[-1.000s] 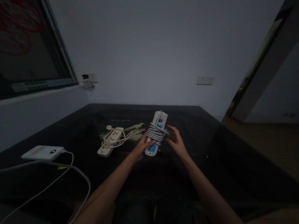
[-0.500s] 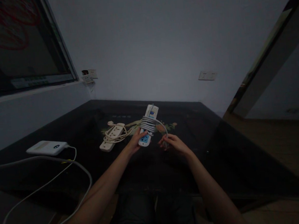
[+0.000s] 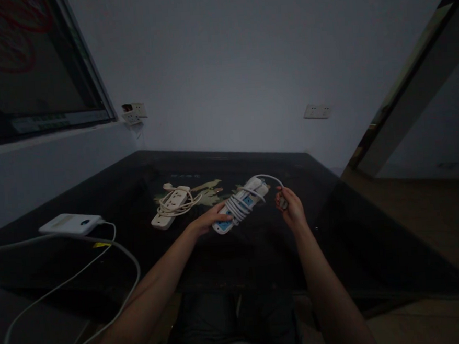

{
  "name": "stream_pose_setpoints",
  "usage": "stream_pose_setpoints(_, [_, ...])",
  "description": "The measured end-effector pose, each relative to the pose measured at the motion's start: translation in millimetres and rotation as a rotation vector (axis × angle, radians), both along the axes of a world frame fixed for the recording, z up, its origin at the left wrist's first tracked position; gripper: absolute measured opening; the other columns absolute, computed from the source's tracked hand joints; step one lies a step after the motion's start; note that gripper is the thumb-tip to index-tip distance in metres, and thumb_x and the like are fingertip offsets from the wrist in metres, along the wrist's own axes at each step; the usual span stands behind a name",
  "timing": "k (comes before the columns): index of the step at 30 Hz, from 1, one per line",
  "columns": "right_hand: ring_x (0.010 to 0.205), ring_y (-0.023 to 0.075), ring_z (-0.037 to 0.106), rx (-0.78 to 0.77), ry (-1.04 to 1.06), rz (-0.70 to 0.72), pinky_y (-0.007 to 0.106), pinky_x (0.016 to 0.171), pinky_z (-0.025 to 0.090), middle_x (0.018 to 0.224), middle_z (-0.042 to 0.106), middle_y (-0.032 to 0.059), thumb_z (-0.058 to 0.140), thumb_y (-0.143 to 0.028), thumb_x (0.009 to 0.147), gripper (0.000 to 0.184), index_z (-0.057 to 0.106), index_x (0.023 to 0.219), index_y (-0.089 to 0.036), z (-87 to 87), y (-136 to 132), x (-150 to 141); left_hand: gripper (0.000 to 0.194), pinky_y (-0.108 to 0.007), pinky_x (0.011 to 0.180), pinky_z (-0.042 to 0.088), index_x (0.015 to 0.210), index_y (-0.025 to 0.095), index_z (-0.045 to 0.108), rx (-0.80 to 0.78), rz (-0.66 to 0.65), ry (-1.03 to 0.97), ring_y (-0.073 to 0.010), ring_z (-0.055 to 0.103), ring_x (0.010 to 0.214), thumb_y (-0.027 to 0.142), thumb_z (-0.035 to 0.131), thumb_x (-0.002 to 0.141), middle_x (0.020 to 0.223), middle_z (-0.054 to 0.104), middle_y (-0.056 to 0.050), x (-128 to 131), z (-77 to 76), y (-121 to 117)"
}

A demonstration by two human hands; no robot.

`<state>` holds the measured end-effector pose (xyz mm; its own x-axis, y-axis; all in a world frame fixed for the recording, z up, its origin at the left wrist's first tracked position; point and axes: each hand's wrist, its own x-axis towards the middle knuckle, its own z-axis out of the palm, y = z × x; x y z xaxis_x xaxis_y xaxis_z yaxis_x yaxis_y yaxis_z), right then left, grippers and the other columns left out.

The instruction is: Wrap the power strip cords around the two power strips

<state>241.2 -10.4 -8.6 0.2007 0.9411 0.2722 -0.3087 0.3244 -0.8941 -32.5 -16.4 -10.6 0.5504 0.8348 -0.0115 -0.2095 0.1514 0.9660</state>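
My left hand (image 3: 216,216) is closed round the near end of a white power strip (image 3: 222,226) with blue socket faces. The strip tilts, its far end pointing up to the right. Several turns of its grey-white cord (image 3: 240,209) wrap the middle of the strip. From the far end the cord arcs over to my right hand (image 3: 290,205), whose fingers are closed on it near the plug (image 3: 283,203); the plug is partly hidden by the fingers. To the left of my left hand, a second power strip (image 3: 178,197), cream-coloured, lies on the table with its cord looped round it.
The dark table (image 3: 360,246) has a painted flower pattern. At its left lies a white power bank (image 3: 71,224) with a white cable (image 3: 69,277) hanging in a loop near my left forearm. Wall sockets (image 3: 317,112) are on the wall behind the table.
The held strip has turned from nearly upright to leaning right. My right hand has moved right and slightly up with the cord, which now passes over the strip's far end.
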Motion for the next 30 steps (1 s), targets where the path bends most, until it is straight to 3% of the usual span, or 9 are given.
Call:
stream_pose_setpoints(4, [0.044,0.0067,0.041,0.036,0.012,-0.061,0.018,0.037,0.027,0.055,0.047,-0.0057,0.068,-0.049,0.072,0.031,0.055,0.079,-0.022,2.4,-2.2,0.1,0.054,-0.026,0.061,0.050,0.110,0.017,0.054,-0.022,0.225,-0.062,-0.0140,0.062,0.064,0.030,0.078,0.063,0.087,0.066,-0.004,-4.1,-4.2,12.6])
stream_pose_setpoints(9, [0.048,0.0089,0.043,0.108,-0.010,-0.078,0.020,0.042,0.032,0.056,0.045,-0.0057,0.063,-0.052,0.076,0.030,0.053,0.080,-0.024,12.4,-9.7,1.3,0.049,-0.022,0.059,0.048,0.108,0.018,0.052,-0.006,0.341,-0.049,-0.0118,0.062,0.065,0.029,0.076,0.067,0.086,0.065,-0.002,-4.2,-9.9,24.8])
stream_pose_setpoints(12, [0.049,0.0102,0.043,0.152,-0.021,-0.099,0.022,0.045,0.034,0.057,0.043,-0.0056,0.059,-0.053,0.079,0.028,0.051,0.082,-0.026,16.9,-13.3,1.1,0.045,-0.021,0.059,0.047,0.107,0.016,0.055,-0.026,0.278,0.000,-0.0126,0.063,0.068,0.027,0.076,0.068,0.087,0.067,-0.004,-2.7,-8.8,21.3])
stream_pose_setpoints(16, [0.050,0.0101,0.043,0.204,0.007,-0.164,0.021,0.044,0.033,0.058,0.043,-0.0053,0.058,-0.055,0.080,0.030,0.050,0.082,-0.026,18.2,-13.1,2.4,0.041,-0.024,0.063,0.049,0.101,0.014,0.062,-0.079,0.072,0.080,-0.0152,0.065,0.070,0.020,0.078,0.063,0.087,0.070,-0.006,-3.1,-2.2,8.4])
stream_pose_setpoints(20, [0.051,0.0084,0.046,0.195,0.014,-0.190,0.019,0.044,0.035,0.063,0.049,-0.0050,0.061,-0.054,0.078,0.031,0.050,0.083,-0.025,15.2,-10.3,4.2,0.051,-0.027,0.069,0.050,0.106,0.015,0.063,-0.102,-0.182,0.132,-0.0178,0.067,0.078,0.016,0.079,0.058,0.097,0.070,-0.008,-5.4,3.1,-1.8])
stream_pose_setpoints(23, [0.048,0.0067,0.045,0.114,-0.059,-0.135,0.017,0.039,0.032,0.069,0.057,-0.0037,0.062,-0.054,0.077,0.033,0.050,0.083,-0.024,10.8,-9.8,0.8,0.062,-0.028,0.074,0.050,0.115,0.016,0.060,-0.065,-0.326,0.128,-0.0195,0.066,0.087,0.016,0.079,0.057,0.106,0.069,-0.009,-7.2,4.1,-3.5])
stream_pose_setpoints(26, [0.041,0.0059,0.042,-0.009,-0.169,-0.007,0.017,0.033,0.026,0.061,0.056,-0.0056,0.066,-0.055,0.073,0.036,0.052,0.079,-0.023,5.9,-10.7,-7.9,0.069,-0.030,0.077,0.050,0.120,0.017,0.056,-0.034,-0.295,0.063,-0.0208,0.066,0.090,0.016,0.079,0.055,0.108,0.068,-0.010,-10.0,3.2,-1.5])
stream_pose_setpoints(30, [0.037,0.0077,0.043,-0.074,-0.214,0.102,0.018,0.033,0.027,0.049,0.052,-0.0049,0.061,-0.064,0.074,0.044,0.056,0.076,-0.020,3.3,-12.5,-17.6,0.065,-0.029,0.069,0.051,0.119,0.016,0.055,-0.052,-0.170,-0.031,-0.0174,0.066,0.075,0.022,0.079,0.058,0.102,0.069,-0.010,-14.6,0.8,3.7])
